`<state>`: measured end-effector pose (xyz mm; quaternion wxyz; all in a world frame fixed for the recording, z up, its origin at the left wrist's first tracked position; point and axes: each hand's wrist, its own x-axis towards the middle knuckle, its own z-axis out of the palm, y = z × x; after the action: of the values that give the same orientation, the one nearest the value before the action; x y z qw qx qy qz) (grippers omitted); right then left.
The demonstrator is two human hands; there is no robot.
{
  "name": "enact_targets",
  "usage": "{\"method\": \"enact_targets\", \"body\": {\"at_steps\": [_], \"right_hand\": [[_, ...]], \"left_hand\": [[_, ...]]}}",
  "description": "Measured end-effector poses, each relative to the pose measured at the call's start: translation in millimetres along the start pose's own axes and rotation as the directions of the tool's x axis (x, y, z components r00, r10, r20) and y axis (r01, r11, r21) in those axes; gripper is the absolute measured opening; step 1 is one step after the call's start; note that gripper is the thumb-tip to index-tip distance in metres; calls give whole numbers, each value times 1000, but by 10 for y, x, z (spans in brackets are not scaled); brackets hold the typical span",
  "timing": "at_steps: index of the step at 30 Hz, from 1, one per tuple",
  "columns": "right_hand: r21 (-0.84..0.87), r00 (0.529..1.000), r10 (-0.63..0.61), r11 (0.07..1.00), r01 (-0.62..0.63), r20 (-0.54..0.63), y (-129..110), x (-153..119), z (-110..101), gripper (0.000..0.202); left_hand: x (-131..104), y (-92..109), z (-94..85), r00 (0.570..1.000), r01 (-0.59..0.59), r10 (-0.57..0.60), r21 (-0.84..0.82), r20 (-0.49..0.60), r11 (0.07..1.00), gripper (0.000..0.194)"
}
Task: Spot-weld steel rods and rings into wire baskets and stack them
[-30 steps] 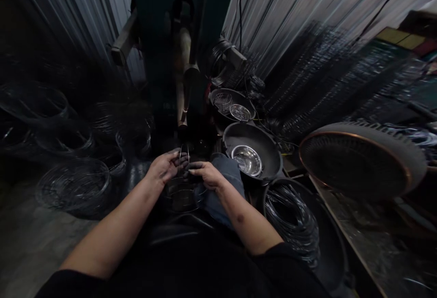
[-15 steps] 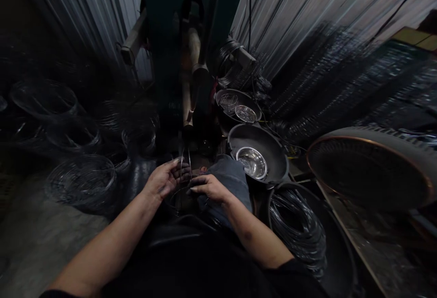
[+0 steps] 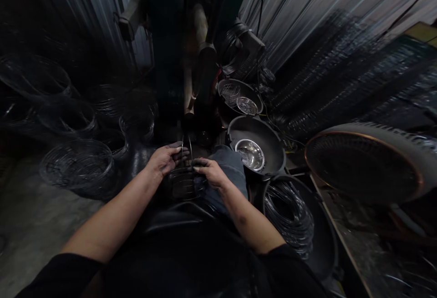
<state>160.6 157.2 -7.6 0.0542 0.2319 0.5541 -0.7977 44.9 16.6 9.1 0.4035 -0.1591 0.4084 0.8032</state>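
Between my hands, above my lap, is a wire frame (image 3: 182, 182) made of thin bent metal rods, with two upright prongs and curved rings below. My left hand (image 3: 167, 158) has its fingers closed on the left side of the frame, near the upright wire. On the other side, my right hand (image 3: 210, 170) pinches the frame close to the right prong. Dark smudges mark the fingertips of both hands. Straight ahead stands a dark machine with a copper-coloured lower electrode arm (image 3: 189, 93). How the lower wires join is too dark to make out.
To the right, a black pan holds a shiny metal bowl (image 3: 251, 154), and another holds a coil of wire (image 3: 290, 218). A further pan (image 3: 241, 97) contains wire pieces. A round fan (image 3: 363, 164) stands far right. Wire baskets (image 3: 77, 164) crowd the left floor.
My view has tilted slightly, and the surroundings sit higher in the picture. The wire frame has turned a little, showing more of its curved rings; both hands stay on it.
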Motion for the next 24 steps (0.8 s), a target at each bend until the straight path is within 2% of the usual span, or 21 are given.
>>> {"method": "enact_targets", "body": {"at_steps": [5, 8, 11, 13, 16, 19, 24], "right_hand": [[-37, 1000, -12, 999, 11, -16, 14, 35, 5, 34], [-137, 998, -60, 989, 59, -2, -20, 5, -10, 32], [-336, 986, -13, 940, 68, 164, -73, -104, -60, 32], [-463, 943, 94, 884, 69, 320, -85, -205, -100, 35], [-572, 876, 182, 811, 123, 446, -36, -337, -142, 38], [-568, 865, 182, 811, 136, 467, 33, -407, -150, 40], [-517, 878, 176, 851, 91, 444, -4, -450, -148, 46]], "left_hand": [[12, -53, -74, 1000, -27, 28, 115, -5, 993, 23], [-130, -80, -54, 999, -44, 42, 195, 9, 980, 26], [-420, -115, -58, 998, -36, 17, 307, 64, 951, 30], [-639, -158, -114, 990, -25, -39, 441, 136, 897, 28], [-879, -252, -249, 942, -101, -162, 710, 293, 697, 22], [-964, -341, -346, 928, -165, -180, 791, 327, 590, 24], [-940, -385, -352, 934, -213, -137, 822, 329, 527, 24]]}}
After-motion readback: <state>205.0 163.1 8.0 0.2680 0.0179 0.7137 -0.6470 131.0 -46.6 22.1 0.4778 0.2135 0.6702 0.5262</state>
